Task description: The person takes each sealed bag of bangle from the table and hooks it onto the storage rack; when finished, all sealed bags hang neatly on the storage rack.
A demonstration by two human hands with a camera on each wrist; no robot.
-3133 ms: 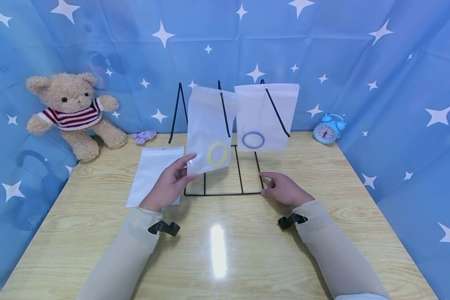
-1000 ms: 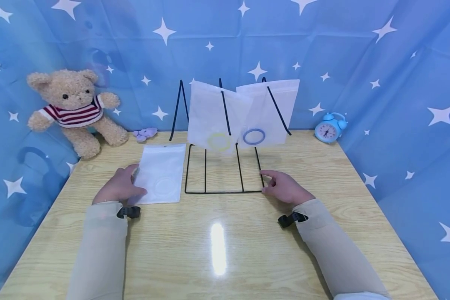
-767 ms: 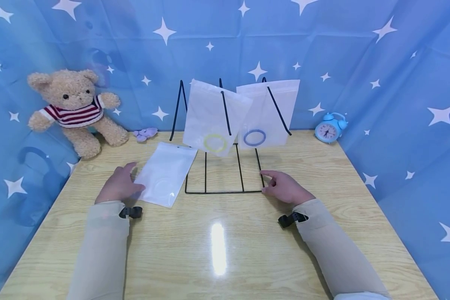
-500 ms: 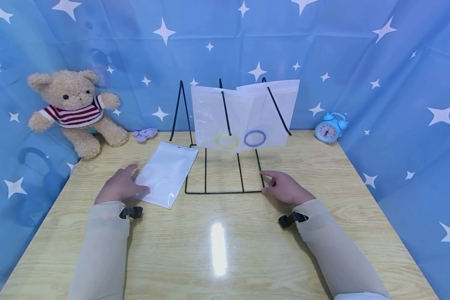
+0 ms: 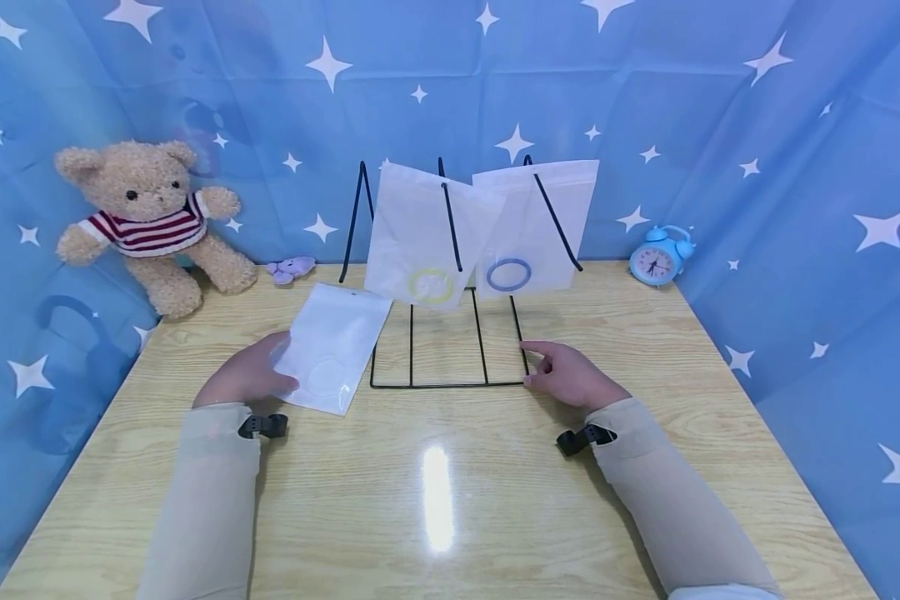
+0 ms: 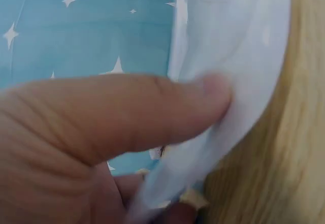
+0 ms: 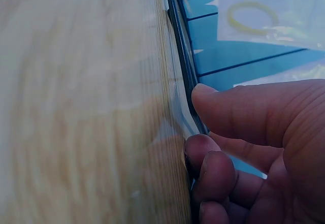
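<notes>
My left hand pinches the left edge of a white zip bag, thumb on top, as the left wrist view shows. A faint pale ring shows inside this bag, whose far right corner overlaps the rack. With curled fingers my right hand holds the near right corner of a black wire rack, thumb against the wire in the right wrist view. Two more bags hang on the rack's prongs: a tilted bag with a yellow-green ring, at the middle prong, and a bag with a blue ring on the right.
The rack's left prong carries no bag. Behind it a teddy bear and a small purple toy sit at the left, with a blue alarm clock at the right. A starry blue curtain encloses the wooden table.
My left hand left the bag with the yellow-green ring on the middle prong and moved to the bag on the table, which has turned and shifted right. The hung bag swings. My right hand stays put.
</notes>
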